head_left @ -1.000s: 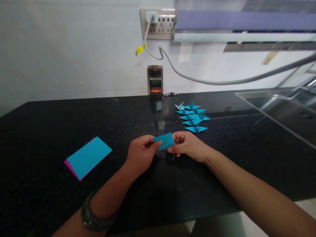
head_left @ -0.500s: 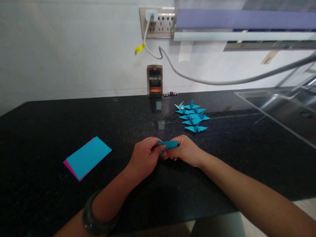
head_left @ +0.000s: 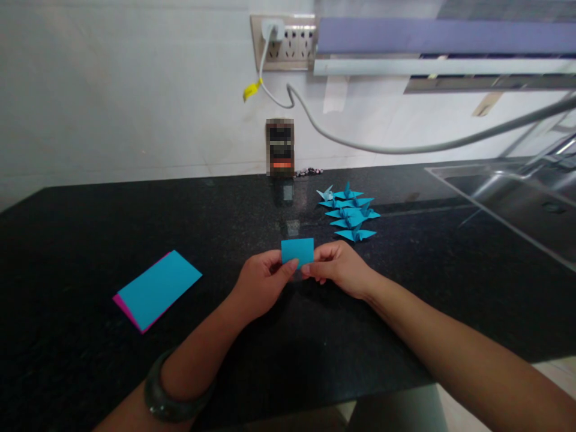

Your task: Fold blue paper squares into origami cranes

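A small folded rectangle of blue paper (head_left: 297, 251) stands upright just above the black countertop (head_left: 90, 240), pinched at its lower edge from both sides. My left hand (head_left: 260, 284) grips its left corner between thumb and fingers. My right hand (head_left: 341, 269) grips its right corner the same way. A dark bangle (head_left: 168, 401) sits on my left wrist.
Several folded blue paper cranes (head_left: 348, 213) lie in a row behind my right hand. A stack of blue and pink paper sheets (head_left: 157, 288) lies to the left. A small blurred box (head_left: 279, 147) stands against the wall under a socket strip (head_left: 288, 43). A steel sink (head_left: 517, 198) is at the right.
The paper was tilted, then turned edge-on and flat between my fingers half a second ago; now it is raised upright with its face toward me. Both hands stayed in place.
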Motion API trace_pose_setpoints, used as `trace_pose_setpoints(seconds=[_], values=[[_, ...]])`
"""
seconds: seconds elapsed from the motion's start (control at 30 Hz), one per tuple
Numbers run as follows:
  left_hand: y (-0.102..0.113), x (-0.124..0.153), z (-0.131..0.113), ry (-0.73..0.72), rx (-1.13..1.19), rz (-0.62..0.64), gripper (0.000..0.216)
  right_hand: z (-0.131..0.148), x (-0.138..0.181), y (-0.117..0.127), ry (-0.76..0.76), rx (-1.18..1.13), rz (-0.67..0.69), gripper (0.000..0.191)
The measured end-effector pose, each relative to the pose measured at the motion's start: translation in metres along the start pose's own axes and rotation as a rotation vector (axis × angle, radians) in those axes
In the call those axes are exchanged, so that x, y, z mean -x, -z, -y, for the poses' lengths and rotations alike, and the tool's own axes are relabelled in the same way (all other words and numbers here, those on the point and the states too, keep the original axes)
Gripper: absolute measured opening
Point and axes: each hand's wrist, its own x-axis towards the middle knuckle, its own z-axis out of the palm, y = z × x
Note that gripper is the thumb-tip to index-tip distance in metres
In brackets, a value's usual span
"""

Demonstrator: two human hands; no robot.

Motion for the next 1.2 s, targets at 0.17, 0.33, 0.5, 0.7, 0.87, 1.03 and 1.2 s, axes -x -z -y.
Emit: trace_pose_setpoints(seconds=[0.17, 0.33, 0.5, 0.7, 0.87, 1.03, 1.2], values=[[0.0008, -0.0004, 0.0006, 0.021, -0.145, -0.029, 0.029, -0.0041, -0.0005, -0.0008, 0.036, 0.004, 0.084, 0.027], [0.0002, -0.0010, 0.0025, -0.033, -0.165, -0.020, 0.028, -0.0039, -0.0011, -0.0002, 0.073, 0.048, 0.150, 0.029], [0.0016, -0.0008, 0.0015, -0.009, -0.276, -0.024, 0.031, -0.0037, -0.0026, 0.0007, 0.068, 0.108, 0.129, 0.030], [0.0017, 0.0003, 0.0024, -0.028, -0.309, -0.060, 0.036, -0.0067, -0.0026, 0.0013, 0.086, 0.123, 0.136, 0.029], [0.0016, -0.0007, 0.0014, -0.021, -0.263, -0.082, 0.043, -0.0060, -0.0038, 0.0029, 0.077, 0.109, 0.119, 0.031], [0.0023, -0.0022, -0.0005, -0.010, -0.243, -0.097, 0.037, -0.0068, -0.0057, 0.0054, 0.082, 0.111, 0.137, 0.031], [-0.0005, -0.0018, 0.0028, -0.002, -0.197, -0.057, 0.023, -0.0088, -0.0071, 0.0053, 0.060, 0.104, 0.116, 0.030]])
